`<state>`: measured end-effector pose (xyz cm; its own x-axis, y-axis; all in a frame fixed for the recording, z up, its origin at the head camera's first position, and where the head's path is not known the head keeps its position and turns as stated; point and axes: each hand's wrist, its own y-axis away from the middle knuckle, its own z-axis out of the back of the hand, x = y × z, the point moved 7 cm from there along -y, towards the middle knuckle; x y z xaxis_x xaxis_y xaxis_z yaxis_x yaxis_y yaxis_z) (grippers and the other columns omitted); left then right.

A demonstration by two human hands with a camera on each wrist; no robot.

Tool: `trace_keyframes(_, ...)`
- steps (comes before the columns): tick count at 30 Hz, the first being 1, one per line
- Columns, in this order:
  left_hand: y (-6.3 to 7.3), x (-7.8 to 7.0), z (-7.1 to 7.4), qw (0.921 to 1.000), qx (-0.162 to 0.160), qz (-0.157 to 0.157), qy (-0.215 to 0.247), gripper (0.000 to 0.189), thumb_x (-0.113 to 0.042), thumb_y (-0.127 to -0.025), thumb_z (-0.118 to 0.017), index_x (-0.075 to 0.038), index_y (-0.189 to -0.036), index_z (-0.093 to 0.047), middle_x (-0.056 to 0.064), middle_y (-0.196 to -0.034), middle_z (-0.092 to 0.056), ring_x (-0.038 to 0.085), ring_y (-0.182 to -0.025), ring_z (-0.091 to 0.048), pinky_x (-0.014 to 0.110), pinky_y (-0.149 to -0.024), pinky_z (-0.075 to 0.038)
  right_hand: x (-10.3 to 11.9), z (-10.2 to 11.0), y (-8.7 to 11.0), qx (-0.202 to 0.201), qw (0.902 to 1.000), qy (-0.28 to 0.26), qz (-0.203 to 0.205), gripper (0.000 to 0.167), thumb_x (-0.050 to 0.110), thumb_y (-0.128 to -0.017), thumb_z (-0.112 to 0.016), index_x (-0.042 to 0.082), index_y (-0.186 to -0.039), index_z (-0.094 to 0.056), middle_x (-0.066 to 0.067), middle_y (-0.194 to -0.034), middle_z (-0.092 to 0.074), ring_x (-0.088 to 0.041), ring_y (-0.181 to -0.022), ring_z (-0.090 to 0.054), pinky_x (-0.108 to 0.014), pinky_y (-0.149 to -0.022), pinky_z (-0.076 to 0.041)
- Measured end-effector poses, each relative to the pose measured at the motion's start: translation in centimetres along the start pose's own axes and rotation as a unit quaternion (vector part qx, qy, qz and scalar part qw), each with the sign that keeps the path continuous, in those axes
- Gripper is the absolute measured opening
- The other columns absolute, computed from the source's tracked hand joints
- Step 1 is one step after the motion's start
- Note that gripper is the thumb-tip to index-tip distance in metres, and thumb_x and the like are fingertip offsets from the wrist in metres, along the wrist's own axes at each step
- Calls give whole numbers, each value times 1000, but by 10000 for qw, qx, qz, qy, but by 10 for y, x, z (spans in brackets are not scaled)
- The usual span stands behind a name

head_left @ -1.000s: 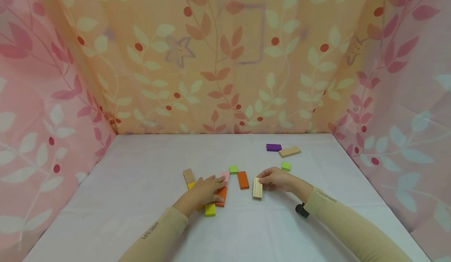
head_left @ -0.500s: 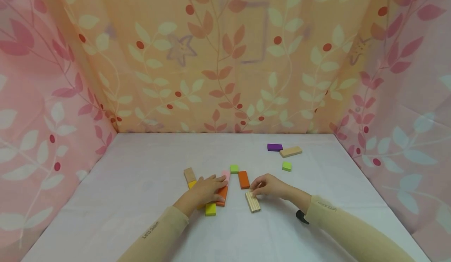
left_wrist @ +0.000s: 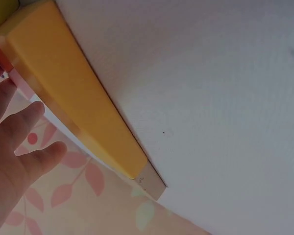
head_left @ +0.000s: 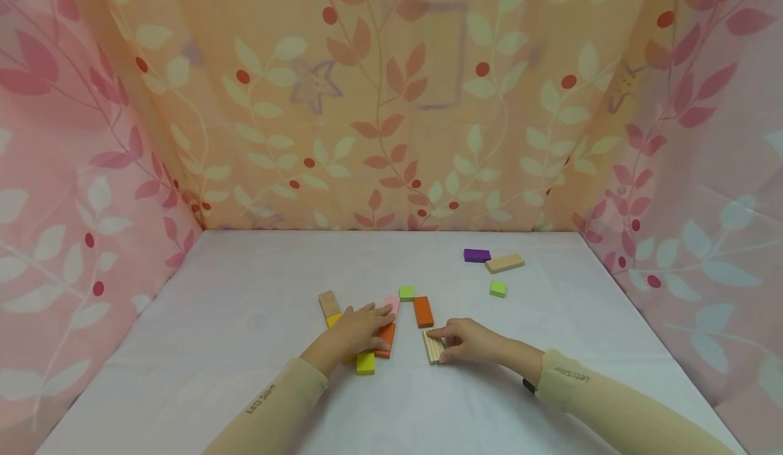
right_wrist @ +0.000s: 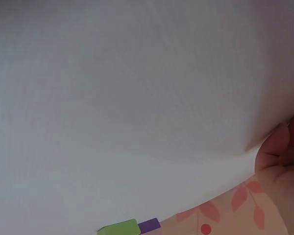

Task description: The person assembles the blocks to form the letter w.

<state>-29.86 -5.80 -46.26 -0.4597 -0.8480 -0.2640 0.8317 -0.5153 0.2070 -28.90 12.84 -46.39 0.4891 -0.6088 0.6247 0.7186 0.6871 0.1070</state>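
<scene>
My left hand [head_left: 357, 331] rests with spread fingers over a pink block [head_left: 392, 302] and an orange block [head_left: 385, 339]. Beneath it, partly hidden, is a yellow block [left_wrist: 73, 88], which meets a plain wooden block [head_left: 329, 303] at its far end. A lime-yellow block [head_left: 365, 364] lies by the near end of this group. My right hand [head_left: 474, 341] holds a pale grooved wooden block [head_left: 431, 350] flat on the table, index finger on its far end and thumb at its near right side. A second orange block [head_left: 423, 312] lies just beyond that one.
A green block [head_left: 406, 294] lies between the pink and second orange blocks. Farther right are another green block [head_left: 498, 289], a purple block [head_left: 477, 256] and a plain wooden block [head_left: 505, 263]. Patterned cloth [head_left: 391, 135] walls the white table [head_left: 263, 271] at the back and sides.
My right hand has moved the grooved block left and toward me, turning it until it sits just below the second orange block. My left hand has stayed in place.
</scene>
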Motion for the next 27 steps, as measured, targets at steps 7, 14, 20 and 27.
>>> trace_keyframes(7, -1, 0, 0, 10000, 13, -5, 9, 66, -42, -87, -67, -17, -145, -49, 1, -153, -38, 32, -141, -31, 63, -109, -23, 0, -1, -7, 68, 9998, 139, 125, 48, 19, -86, -74, 3, -130, -62, 8, -72, -44, -4, -67, -42, -21, -59, -36)
trace_keyframes(14, 0, -1, 1, 10000, 6, -20, -36, 65, -42, -87, -67, -17, -145, -49, 2, -153, -39, 31, -142, -30, 62, -110, -22, -2, 0, -9, 123, 9999, 33, -98, 49, 19, -88, -73, 5, -132, -61, 6, -72, -46, -7, -68, -43, -22, -60, -36)
trace_keyframes(20, 0, -2, 3, 9999, -14, -39, -125, 65, -42, -88, -67, -16, -144, -49, 2, -153, -38, 33, -143, -26, 62, -110, -21, -3, 0, -8, 116, 9997, -46, -205, 48, 20, -88, -73, 6, -133, -60, 5, -73, -48, -8, -69, -45, -22, -60, -36)
trace_keyframes(27, 0, -4, 5, 9994, -16, -57, -355, 65, -43, -88, -66, -15, -144, -50, 2, -154, -38, 33, -145, -21, 60, -111, -21, -4, 1, -7, 53, 9997, -153, -198, 48, 20, -89, -72, 6, -134, -60, 6, -72, -48, -7, -68, -45, -21, -59, -36)
